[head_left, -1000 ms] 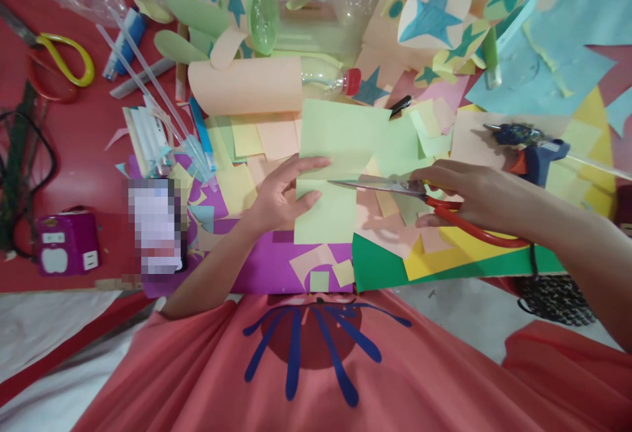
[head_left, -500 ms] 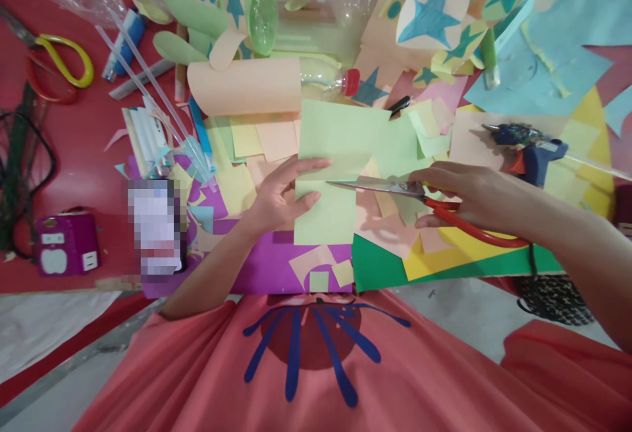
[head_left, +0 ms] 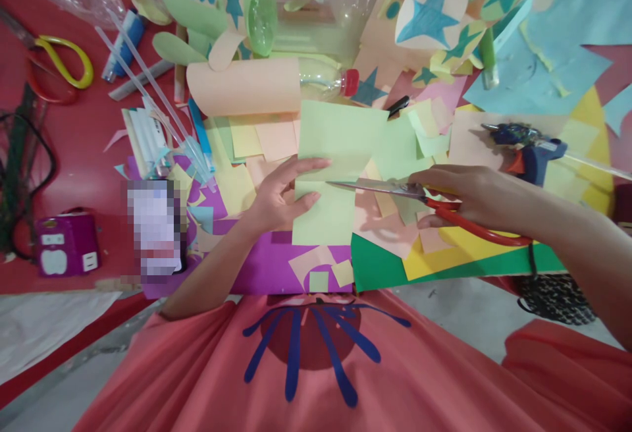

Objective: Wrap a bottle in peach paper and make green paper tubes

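Note:
My left hand (head_left: 286,193) grips the left edge of a pale green sheet of paper (head_left: 340,132), thumb below and fingers above a horizontal cut line. Scissors with red handles (head_left: 486,231) are held in my right hand (head_left: 464,188). Their blades (head_left: 375,186) lie nearly together along the cut, pointing left, with the tip near my left fingertips. Below the blades, the lower part of the sheet (head_left: 324,221) hangs over a purple sheet (head_left: 266,261). Part of my left fingers is hidden by the paper.
A paper-wrapped bottle with a red cap (head_left: 351,82) lies just beyond the sheet. A blue glue gun (head_left: 536,155) rests at the right. On the left are a phone (head_left: 155,228), straws (head_left: 148,76), yellow-handled scissors (head_left: 66,60) and a purple box (head_left: 66,244). Paper scraps surround my hands.
Almost nothing differs. The lower part of the sheet has shifted very slightly left, and the scissors' handles have moved a touch right.

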`<control>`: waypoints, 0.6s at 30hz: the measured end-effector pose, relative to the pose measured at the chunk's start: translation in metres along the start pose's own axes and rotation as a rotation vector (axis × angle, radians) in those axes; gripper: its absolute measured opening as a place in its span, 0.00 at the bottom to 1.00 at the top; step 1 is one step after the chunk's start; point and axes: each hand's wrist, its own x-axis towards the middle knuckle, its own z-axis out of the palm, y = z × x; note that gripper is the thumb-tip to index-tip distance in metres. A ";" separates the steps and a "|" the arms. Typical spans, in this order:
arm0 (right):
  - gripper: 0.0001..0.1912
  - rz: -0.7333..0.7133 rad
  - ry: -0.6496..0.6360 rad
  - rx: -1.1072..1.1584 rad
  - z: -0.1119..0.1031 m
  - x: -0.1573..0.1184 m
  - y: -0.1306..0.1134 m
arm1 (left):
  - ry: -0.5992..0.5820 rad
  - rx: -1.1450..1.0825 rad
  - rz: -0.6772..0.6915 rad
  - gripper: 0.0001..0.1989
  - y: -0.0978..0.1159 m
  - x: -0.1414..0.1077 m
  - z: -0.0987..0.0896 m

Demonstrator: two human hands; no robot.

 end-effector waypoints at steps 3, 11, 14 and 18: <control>0.35 0.001 -0.003 -0.003 0.000 0.000 -0.001 | -0.001 -0.009 -0.010 0.20 -0.001 -0.001 0.001; 0.36 -0.108 0.065 -0.035 -0.003 -0.001 -0.002 | -0.014 -0.031 -0.080 0.20 -0.003 -0.003 0.002; 0.37 -0.111 0.090 -0.048 -0.005 -0.001 -0.003 | -0.024 -0.008 -0.108 0.21 -0.004 -0.004 0.001; 0.38 -0.037 0.056 -0.122 -0.005 -0.003 -0.007 | -0.029 -0.004 -0.102 0.21 -0.004 -0.005 0.001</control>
